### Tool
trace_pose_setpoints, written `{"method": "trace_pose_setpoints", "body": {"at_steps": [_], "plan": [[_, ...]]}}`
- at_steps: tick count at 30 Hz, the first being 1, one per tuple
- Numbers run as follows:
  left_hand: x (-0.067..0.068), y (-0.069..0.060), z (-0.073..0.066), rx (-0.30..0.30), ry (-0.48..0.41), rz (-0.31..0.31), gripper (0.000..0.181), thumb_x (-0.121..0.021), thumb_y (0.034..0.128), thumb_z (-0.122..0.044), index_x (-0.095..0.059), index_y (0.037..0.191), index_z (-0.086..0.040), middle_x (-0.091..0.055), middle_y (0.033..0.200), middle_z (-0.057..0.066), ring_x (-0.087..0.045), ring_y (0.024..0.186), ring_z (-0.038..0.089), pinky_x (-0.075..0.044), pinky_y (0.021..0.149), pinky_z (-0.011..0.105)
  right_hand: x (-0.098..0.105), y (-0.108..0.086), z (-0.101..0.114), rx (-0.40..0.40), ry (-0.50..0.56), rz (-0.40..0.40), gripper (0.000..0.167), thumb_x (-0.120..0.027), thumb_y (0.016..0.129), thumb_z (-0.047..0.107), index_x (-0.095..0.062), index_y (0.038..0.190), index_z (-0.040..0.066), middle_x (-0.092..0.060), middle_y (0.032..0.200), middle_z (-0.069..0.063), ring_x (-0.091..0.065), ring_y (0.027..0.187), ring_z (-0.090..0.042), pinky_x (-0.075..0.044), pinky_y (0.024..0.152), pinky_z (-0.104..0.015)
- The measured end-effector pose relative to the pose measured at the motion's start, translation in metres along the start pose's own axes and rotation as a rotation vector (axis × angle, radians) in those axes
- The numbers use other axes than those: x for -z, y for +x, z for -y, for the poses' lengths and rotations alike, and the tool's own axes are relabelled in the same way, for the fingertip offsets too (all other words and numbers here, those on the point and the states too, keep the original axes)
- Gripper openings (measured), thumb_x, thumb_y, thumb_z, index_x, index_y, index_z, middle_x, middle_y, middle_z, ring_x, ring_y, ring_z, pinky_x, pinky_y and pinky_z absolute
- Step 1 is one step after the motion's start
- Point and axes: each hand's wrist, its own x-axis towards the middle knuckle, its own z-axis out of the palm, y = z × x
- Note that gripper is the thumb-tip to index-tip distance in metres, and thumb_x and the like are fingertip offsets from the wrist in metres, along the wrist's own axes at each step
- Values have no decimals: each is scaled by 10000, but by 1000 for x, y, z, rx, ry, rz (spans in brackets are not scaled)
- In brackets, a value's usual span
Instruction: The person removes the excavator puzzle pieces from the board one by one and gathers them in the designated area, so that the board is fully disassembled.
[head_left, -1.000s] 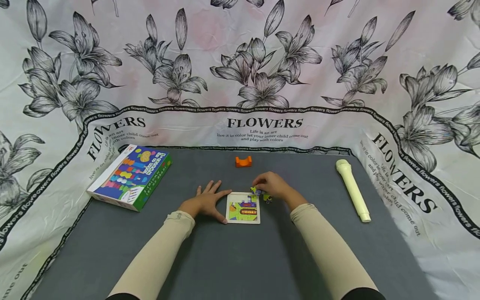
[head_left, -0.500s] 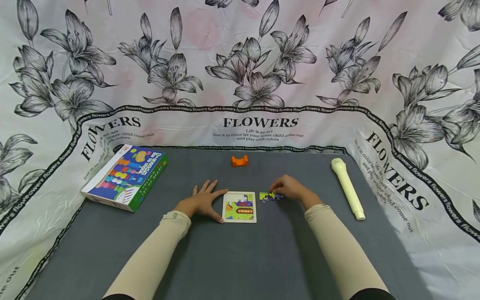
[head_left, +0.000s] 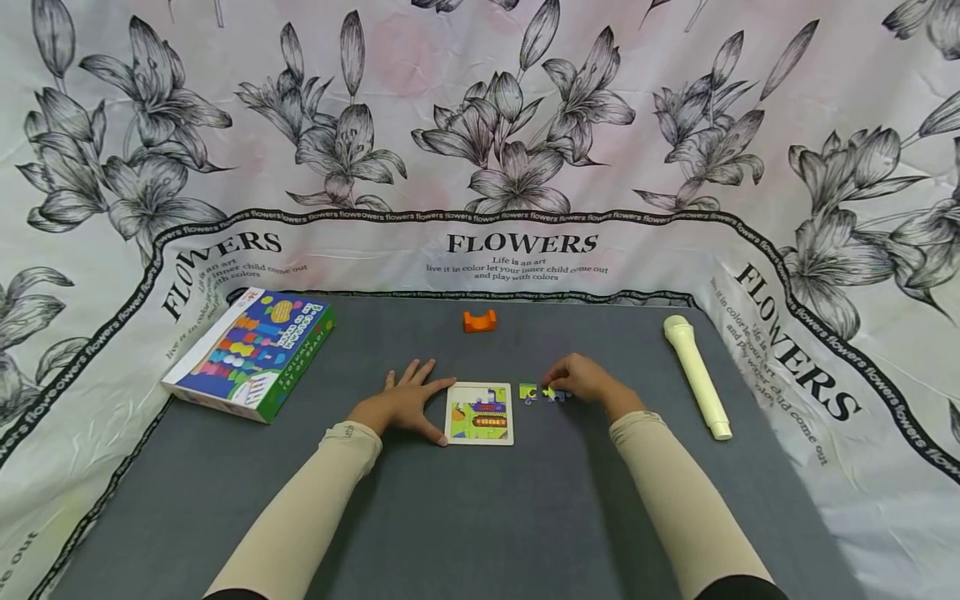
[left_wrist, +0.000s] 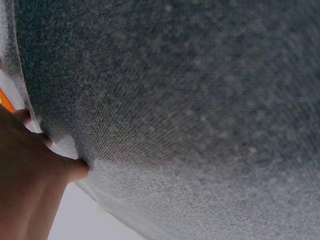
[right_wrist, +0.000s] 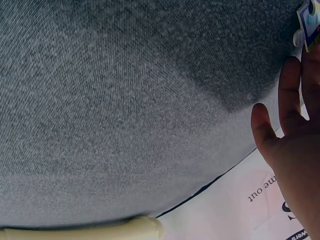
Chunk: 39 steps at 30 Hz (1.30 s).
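Since the earliest head frame my right hand has drawn back rightward from the tray's upper right corner, and the loose pieces that looked bunched a moment ago now show a gap between them.

Near the middle of the frame lies the square, pale-rimmed jigsaw tray, its picture partly built in green, orange and purple; a pale patch at its upper left looks unfilled. My left hand is spread wide, gripping nothing, thumb and forefinger touching the tray's left side.

Just right of the tray sits a small green knobbed jigsaw piece. Beside it, my right thumb and fingers are drawn together at a yellow-and-purple knobbed jigsaw piece, which I seem to pinch; a knobbed piece also shows by my fingertips at the upper right of the right wrist view.

I judge the step to be sorting out a loose piece. The next move would call for turning it to match the open patch, while the left hand steadies the tray.
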Motion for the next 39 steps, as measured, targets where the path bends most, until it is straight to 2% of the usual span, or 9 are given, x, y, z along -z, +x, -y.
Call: {"method": "trace_pose_setpoints", "body": {"at_steps": [7,13,20,27,32,39], "plan": [[0,1,-1,10,-1,1,1097,-810,622,-657,-263,1533,-384,-6,1646,51,64,1500,333,19,1132,654,-2,0,0,-43,-3,0,187,-604,939,48,-736,1063,0,-729,1046,-128,-649,891,-196,-504,719,-328],[0,-1,2,5,-7,-4,1093,-809,622,-657,-268,1531,-384,-4,1645,52,66,1500,332,21,1130,656,-2,2,2,-18,-17,-5,185,-599,942,55,-742,1050,10,-732,1036,-123,-647,891,-201,-498,730,-339],[0,0,1,1,0,-11,1091,-809,623,-657,-271,1531,-381,-8,1645,55,63,1500,332,22,1131,655,-2,4,4,11,-10,-12,194,-594,948,66,-735,1063,0,-729,1029,-129,-657,947,-246,-518,804,-398],[2,0,-2,10,-3,12,1100,-800,621,-673,-259,1534,-383,-1,1646,48,70,1502,318,30,1135,647,-11,13,28,24,-38,0,204,-601,959,124,-740,1089,53,-727,1064,-91,-649,985,-223,-509,867,-417],[4,-2,-3,6,-6,8,1086,-804,630,-657,-270,1533,-376,-6,1646,53,66,1501,325,28,1134,648,-23,22,52,84,-108,-1,207,-630,945,146,-738,1108,77,-729,1067,-55,-651,960,-194,-488,908,-437],[5,-4,-3,3,-1,2,1081,-808,642,-640,-264,1536,-370,-8,1645,53,68,1501,327,22,1134,651,-43,34,66,259,-389,-17,201,-664,919,130,-757,1090,180,-707,1095,4,-617,1023,-204,-441,945,-491]]}}
